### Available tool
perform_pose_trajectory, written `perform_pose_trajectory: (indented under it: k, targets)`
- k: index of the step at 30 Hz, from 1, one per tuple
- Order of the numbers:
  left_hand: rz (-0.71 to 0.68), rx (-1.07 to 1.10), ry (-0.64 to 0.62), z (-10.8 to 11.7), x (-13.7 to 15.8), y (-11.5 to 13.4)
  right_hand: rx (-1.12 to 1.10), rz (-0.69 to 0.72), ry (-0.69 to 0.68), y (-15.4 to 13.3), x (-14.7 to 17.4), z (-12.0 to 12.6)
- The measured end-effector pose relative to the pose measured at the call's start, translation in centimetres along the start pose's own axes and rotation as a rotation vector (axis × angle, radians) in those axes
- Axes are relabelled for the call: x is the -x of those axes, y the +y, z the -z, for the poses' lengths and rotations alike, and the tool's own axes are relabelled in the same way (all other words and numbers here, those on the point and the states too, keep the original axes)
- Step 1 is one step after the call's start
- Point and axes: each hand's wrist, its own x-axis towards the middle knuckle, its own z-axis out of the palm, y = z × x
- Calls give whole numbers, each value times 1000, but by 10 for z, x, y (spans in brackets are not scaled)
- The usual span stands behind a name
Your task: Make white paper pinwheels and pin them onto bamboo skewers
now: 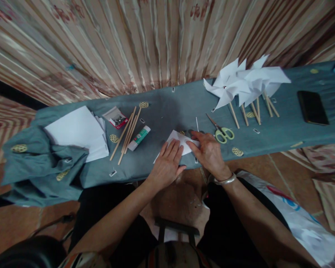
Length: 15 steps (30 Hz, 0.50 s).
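Note:
A sheet of white paper [186, 148], folded to a triangle, lies near the front edge of the cloth-covered table. My left hand [167, 160] rests on it with the fingers stretched out flat, pressing it down. At the triangle's right corner, my right hand [209, 152] grips the paper between thumb and bent fingers. Just right of that hand lie scissors [225, 134] with light green handles, blades pointing away. A thin white strip [197, 124] lies beyond the right fingers. To the left is a glue stick [139, 138] beside several wooden sticks [127, 136].
Finished white paper pinwheels [240, 83] on sticks lie at the back right, with a dark phone [312, 107] farther right. A stack of white paper [78, 128] and an open box of pins [116, 118] lie left. A striped curtain [156, 44] hangs behind the table [167, 108].

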Motion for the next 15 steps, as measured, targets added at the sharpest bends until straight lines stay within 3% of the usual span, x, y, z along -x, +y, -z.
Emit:
perform_pose_trajectory:
  k: [6, 15]
  targets:
    - [3, -25, -13, 0, 0, 1, 48, 48, 61, -9, 13, -2]
    - [0, -43, -37, 3, 0, 3, 125, -17, -7, -20, 25, -13]
